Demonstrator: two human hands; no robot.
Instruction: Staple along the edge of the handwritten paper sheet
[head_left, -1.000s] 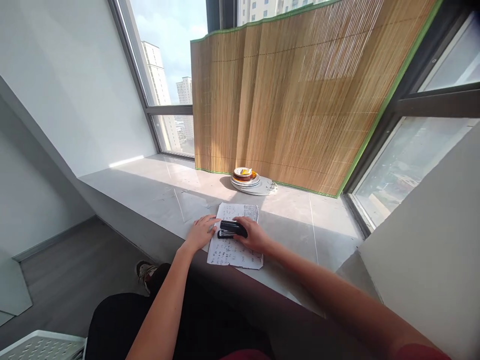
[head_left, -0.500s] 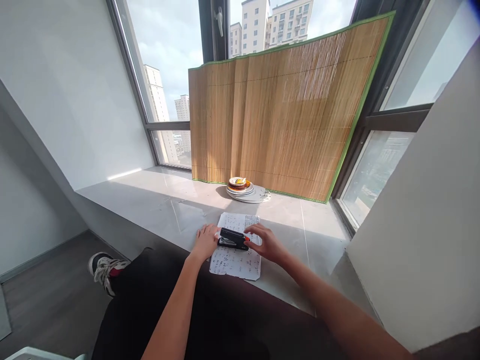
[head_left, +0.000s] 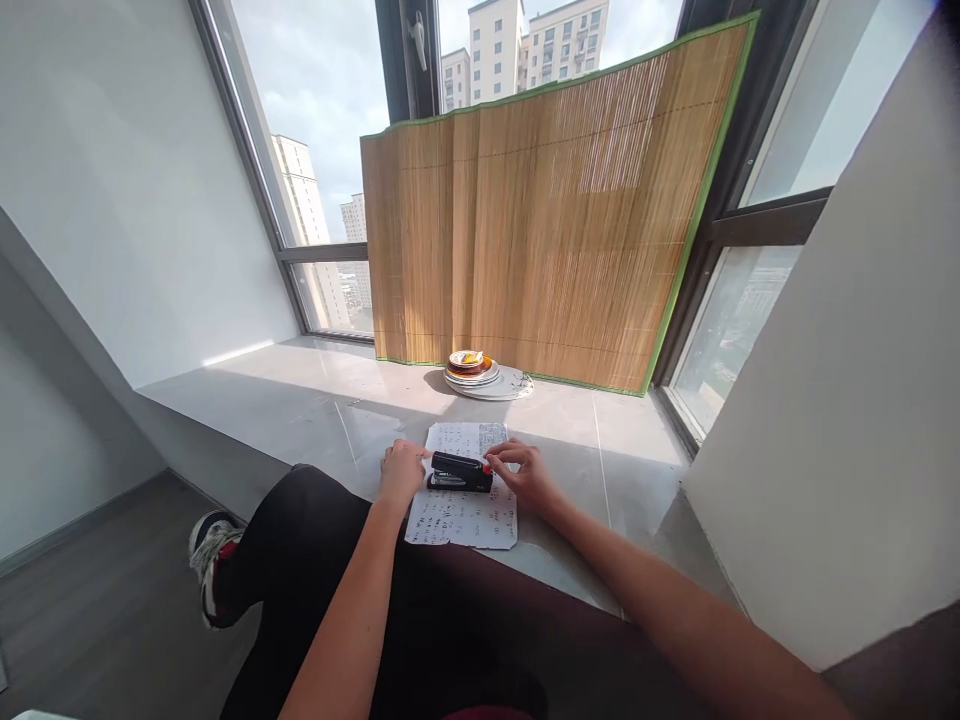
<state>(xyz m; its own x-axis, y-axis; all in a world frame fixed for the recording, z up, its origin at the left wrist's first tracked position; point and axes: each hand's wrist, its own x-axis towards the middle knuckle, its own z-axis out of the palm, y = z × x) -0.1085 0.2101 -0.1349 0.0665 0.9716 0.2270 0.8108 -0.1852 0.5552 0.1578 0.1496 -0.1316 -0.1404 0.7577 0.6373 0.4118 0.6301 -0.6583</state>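
- Now, well beyond the fingers, a green-edged bamboo blind (head_left: 547, 230) leans across the window.
- Beneath the fingers and past them runs the pale windowsill (head_left: 247, 390), sunlit in patches.
- Between the two sets of fingers, a sheet of paper (head_left: 461, 522) with rows of dark writing.
- Ahead of the fingertips, by the blind's foot, a stack of plates (head_left: 471, 378).
- And here's the change: the left hand (head_left: 403, 470), flatter half a second ago, is curled, forefinger out towards the stapler (head_left: 460, 469); it grips nothing visible, contact hard to tell.
- The right hand (head_left: 527, 476) has drawn in too, thumb and forefinger closed in what looks like a pinch; I'd judge the handling now centres on that end.
- The stapler itself: on the paper, between both hands' fingers, glossy black, arm parted from base towards the left fingers, silvery metal in the gap.
- Smallest, right at the right fingertips, a bright red tab (head_left: 486, 467) on the stapler's end, partly covered.
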